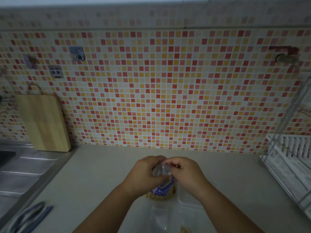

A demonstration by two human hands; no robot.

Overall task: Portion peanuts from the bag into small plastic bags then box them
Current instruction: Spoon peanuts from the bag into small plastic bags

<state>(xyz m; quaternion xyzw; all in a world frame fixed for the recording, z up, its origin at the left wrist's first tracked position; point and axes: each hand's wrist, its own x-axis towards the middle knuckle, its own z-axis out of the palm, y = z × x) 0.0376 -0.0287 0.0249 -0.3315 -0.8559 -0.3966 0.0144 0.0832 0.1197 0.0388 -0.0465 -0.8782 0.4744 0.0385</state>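
A clear peanut bag with a blue and yellow label stands upright on the counter, peanuts showing at its base. My left hand and my right hand both pinch its clear top, one on each side. Close to the bottom edge, between my forearms, lies a small clear plastic bag with a few peanuts in it. No box is in view.
A steel sink and drainboard fill the left side. A wooden cutting board leans on the tiled wall. Grey-blue scissors lie at the lower left. A white dish rack stands at the right.
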